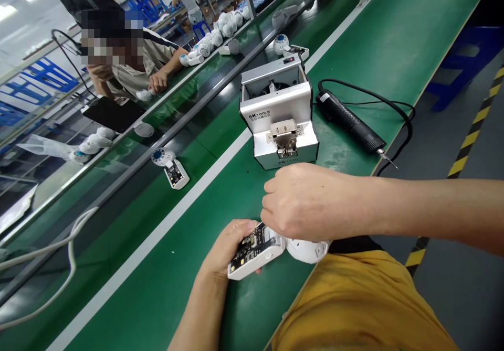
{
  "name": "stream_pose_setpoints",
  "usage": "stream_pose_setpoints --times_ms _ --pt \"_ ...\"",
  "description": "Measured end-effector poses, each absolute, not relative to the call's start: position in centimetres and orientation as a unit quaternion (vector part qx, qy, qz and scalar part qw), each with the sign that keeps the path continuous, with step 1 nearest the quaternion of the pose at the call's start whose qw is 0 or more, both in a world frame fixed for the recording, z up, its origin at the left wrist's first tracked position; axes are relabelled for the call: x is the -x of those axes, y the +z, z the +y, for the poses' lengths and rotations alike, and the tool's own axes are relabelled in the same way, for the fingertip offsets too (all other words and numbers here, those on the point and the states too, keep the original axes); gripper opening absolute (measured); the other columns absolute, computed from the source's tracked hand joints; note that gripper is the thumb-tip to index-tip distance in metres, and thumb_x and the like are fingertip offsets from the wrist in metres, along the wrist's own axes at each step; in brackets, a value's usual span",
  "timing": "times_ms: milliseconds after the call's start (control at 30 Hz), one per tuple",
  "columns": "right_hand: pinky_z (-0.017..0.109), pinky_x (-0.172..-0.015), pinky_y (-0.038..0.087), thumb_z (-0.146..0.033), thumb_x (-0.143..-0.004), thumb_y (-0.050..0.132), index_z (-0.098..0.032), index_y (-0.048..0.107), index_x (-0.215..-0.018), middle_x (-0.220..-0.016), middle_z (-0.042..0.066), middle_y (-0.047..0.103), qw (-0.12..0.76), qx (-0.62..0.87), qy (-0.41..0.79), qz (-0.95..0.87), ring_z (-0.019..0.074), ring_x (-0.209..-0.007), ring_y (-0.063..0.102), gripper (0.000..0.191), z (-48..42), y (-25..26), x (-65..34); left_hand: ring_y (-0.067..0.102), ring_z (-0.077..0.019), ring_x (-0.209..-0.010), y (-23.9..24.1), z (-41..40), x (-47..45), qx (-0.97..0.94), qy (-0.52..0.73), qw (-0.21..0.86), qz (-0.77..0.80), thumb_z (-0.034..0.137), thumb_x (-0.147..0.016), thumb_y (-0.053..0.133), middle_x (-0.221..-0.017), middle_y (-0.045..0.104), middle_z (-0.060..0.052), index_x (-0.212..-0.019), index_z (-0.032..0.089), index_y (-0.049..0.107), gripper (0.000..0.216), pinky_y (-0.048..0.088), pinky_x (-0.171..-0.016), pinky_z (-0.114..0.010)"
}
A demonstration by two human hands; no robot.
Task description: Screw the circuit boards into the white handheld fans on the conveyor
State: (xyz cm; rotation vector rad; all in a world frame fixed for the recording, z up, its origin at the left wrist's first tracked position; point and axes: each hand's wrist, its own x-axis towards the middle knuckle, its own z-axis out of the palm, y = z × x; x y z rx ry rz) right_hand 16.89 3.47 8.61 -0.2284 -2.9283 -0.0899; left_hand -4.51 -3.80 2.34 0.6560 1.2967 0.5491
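Note:
My left hand (226,246) is closed around a white plastic device (255,251) with an exposed circuit board, holding it near the front edge of the green bench. My right hand (311,201) is closed in a pinch on the top of the same device, covering its middle. A white rounded part (309,250) of the device sticks out under my right hand. What my right fingertips pinch is hidden.
A white screw feeder box (281,115) stands just beyond my hands. A black electric screwdriver (348,121) with its cable lies to its right. Another white device (171,167) rides the conveyor belt (129,183). A person across the line handles white parts (144,95).

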Motion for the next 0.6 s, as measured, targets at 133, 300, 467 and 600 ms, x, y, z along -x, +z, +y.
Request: stream_pose_setpoints --times_ms 133,300,467,600 --pt "0.032 -0.048 0.025 -0.003 -0.077 0.057 -0.018 0.056 -0.066 -0.057 0.000 0.052 0.105 0.070 -0.012 -0.992 0.0171 -0.056 0.047 0.019 4.1 8.1 -17.2 0.058 -0.0193 -0.039 2.1 -3.9 4.5 -0.308 0.237 0.716 0.579 0.050 -0.067 0.072 -0.051 0.064 -0.005 -0.062 0.013 0.066 0.038 0.049 -0.034 -0.027" --pt "0.031 -0.053 0.028 -0.015 -0.089 0.055 -0.019 0.057 -0.066 -0.060 0.000 0.059 0.074 0.096 0.064 -0.991 0.0159 -0.057 0.049 0.023 4.5 7.3 -18.0 0.061 -0.0181 -0.052 1.9 -4.1 4.3 -0.407 0.202 0.715 0.531 0.054 -0.080 0.063 -0.064 0.069 -0.007 -0.074 0.012 0.072 0.043 0.048 -0.047 -0.024" --pt "0.031 -0.055 0.027 -0.018 -0.093 0.051 -0.018 0.058 -0.070 -0.064 -0.001 0.057 0.092 0.103 0.082 -0.987 0.0155 -0.060 0.046 0.024 4.0 6.5 -19.0 0.055 -0.0159 -0.061 1.8 -4.2 4.0 -0.487 0.197 0.676 0.517 0.055 -0.087 0.055 -0.070 0.067 -0.006 -0.079 0.012 0.074 0.048 0.042 -0.053 -0.021" --pt "0.032 -0.054 0.024 -0.015 -0.092 0.048 -0.019 0.054 -0.068 -0.062 0.000 0.051 0.091 0.063 0.063 -0.992 0.0162 -0.059 0.039 0.025 3.9 6.5 -19.5 0.055 -0.0166 -0.063 1.8 -4.3 3.7 -0.531 0.185 0.635 0.530 0.057 -0.088 0.052 -0.068 0.064 -0.004 -0.076 0.011 0.071 0.051 0.042 -0.057 -0.022"
